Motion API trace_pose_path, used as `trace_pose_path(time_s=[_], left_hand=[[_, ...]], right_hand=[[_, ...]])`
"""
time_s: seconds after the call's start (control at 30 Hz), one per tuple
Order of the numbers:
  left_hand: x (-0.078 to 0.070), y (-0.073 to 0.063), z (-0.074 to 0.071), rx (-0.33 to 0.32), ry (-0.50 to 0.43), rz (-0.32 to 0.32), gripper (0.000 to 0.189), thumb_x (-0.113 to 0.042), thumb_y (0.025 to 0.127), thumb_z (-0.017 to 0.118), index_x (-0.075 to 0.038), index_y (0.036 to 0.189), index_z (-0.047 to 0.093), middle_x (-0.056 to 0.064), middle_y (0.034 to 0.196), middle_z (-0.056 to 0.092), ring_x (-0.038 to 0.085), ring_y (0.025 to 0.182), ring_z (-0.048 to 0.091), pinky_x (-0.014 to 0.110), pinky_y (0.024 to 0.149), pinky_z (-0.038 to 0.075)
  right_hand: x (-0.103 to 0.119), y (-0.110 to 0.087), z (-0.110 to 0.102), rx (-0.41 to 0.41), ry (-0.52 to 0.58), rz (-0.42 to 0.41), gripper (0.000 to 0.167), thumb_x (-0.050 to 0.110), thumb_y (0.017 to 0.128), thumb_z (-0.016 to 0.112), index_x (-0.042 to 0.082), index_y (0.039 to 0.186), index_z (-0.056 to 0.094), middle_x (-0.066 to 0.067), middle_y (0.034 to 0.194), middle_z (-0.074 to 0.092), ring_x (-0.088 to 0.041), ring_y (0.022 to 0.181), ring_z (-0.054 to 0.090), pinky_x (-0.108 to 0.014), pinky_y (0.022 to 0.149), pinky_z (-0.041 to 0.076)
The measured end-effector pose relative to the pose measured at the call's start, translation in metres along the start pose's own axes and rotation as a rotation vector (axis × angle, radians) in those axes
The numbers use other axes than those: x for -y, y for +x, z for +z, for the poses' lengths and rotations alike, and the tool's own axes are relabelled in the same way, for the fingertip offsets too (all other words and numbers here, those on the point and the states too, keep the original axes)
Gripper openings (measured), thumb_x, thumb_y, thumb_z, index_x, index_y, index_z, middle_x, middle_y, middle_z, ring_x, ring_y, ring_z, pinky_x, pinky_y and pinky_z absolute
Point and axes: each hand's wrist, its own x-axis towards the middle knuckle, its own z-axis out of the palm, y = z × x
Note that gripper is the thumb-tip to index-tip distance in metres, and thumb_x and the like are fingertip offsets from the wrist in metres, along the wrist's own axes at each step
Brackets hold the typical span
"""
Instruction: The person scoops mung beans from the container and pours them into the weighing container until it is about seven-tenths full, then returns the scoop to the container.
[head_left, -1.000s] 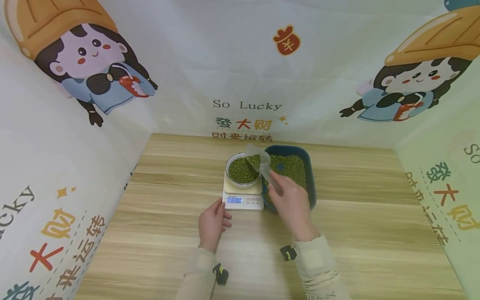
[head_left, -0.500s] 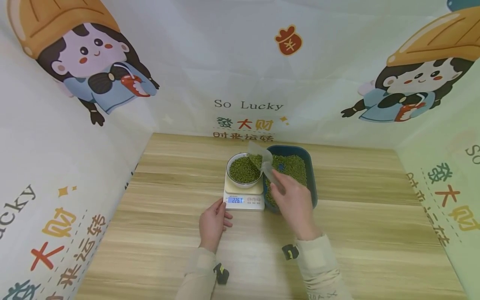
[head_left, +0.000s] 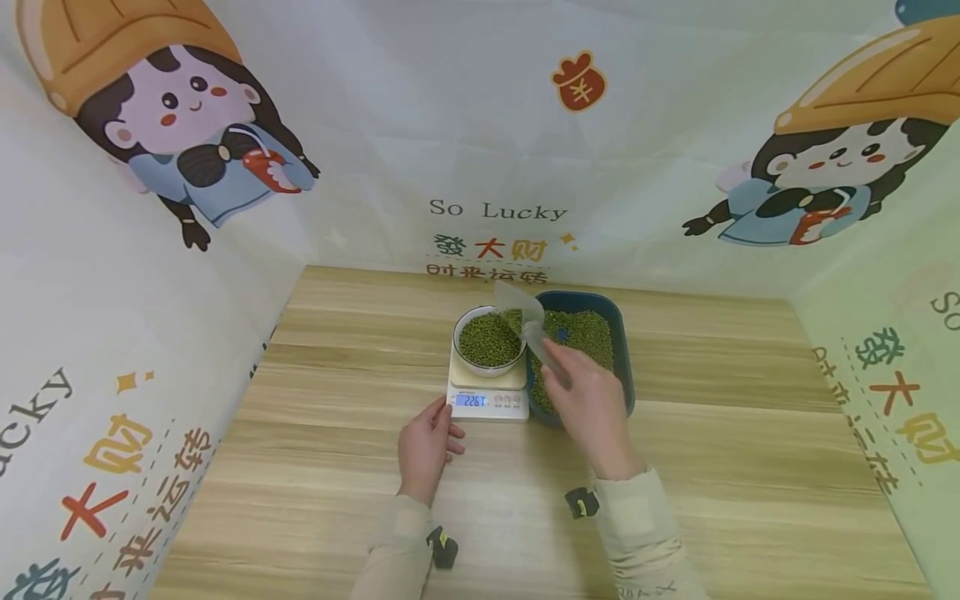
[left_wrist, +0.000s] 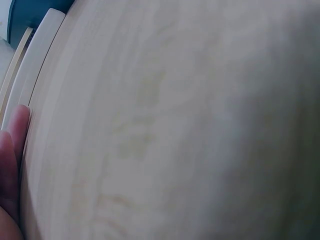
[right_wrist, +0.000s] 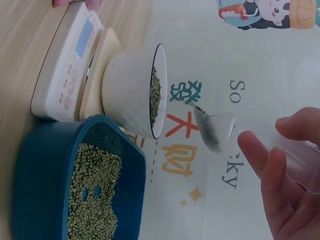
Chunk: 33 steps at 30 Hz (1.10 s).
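Note:
My right hand (head_left: 590,406) grips the handle of a clear plastic scoop (right_wrist: 220,127), held above the right rim of a white bowl (right_wrist: 127,90). Some green mung beans lie in the scoop; the bowl is well filled with mung beans (head_left: 487,340). Under the bowl is a white kitchen scale (head_left: 487,404), its lit display showing what looks like 226.7. At the scale's front left corner, my left hand (head_left: 427,446) touches the edge with loosely bent fingers. Only its fingertips (left_wrist: 20,120) appear in the left wrist view, against the scale's side.
A dark blue tub (head_left: 626,367) of mung beans stands right beside the scale, partly hidden by my right hand. Everything rests on a wood-grain table (head_left: 337,350). Printed cloth walls (head_left: 375,125) enclose it at the back and both sides.
The scale's reading has risen from about 220.0 to about 226.7, then held steady over the last half second. Fewer beans show in the scoop. Both hands have stayed nearly in place.

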Motion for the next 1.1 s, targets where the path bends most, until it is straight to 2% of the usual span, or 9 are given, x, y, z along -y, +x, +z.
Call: trace_pose_path(time_s=[0.13,0.67,1.1], left_hand=[[-0.0002,-0.0004,-0.0003,0.003,-0.007,0.002,0.037,-0.031,0.094,0.045,-0.014,0.125,0.051,0.0,0.066,0.062,0.011,0.047,0.059,0.019,0.036,0.045],[-0.0012,-0.0012,-0.0006,0.001,-0.014,0.011,0.036,-0.03,0.094,0.045,-0.014,0.125,0.052,0.001,0.065,0.062,0.014,0.048,0.06,0.027,0.039,0.049],[-0.0008,-0.0015,-0.0002,-0.003,0.0,0.011,0.036,-0.031,0.094,0.046,-0.013,0.125,0.052,0.0,0.065,0.062,0.013,0.048,0.06,0.021,0.036,0.046]], right_hand=[[0.0033,0.0006,-0.0001,0.019,0.002,-0.014,0.034,0.018,0.085,0.06,0.014,0.118,0.058,-0.005,0.112,0.061,-0.02,0.087,0.063,-0.031,0.069,0.053],[0.0012,0.0015,0.0014,0.004,-0.012,-0.045,0.034,0.018,0.085,0.06,0.015,0.118,0.059,-0.003,0.112,0.061,-0.019,0.083,0.064,-0.029,0.059,0.052],[-0.0031,0.0024,-0.0014,-0.046,-0.025,-0.074,0.033,0.016,0.083,0.063,0.015,0.116,0.061,-0.007,0.111,0.062,-0.021,0.082,0.064,-0.032,0.056,0.052]])
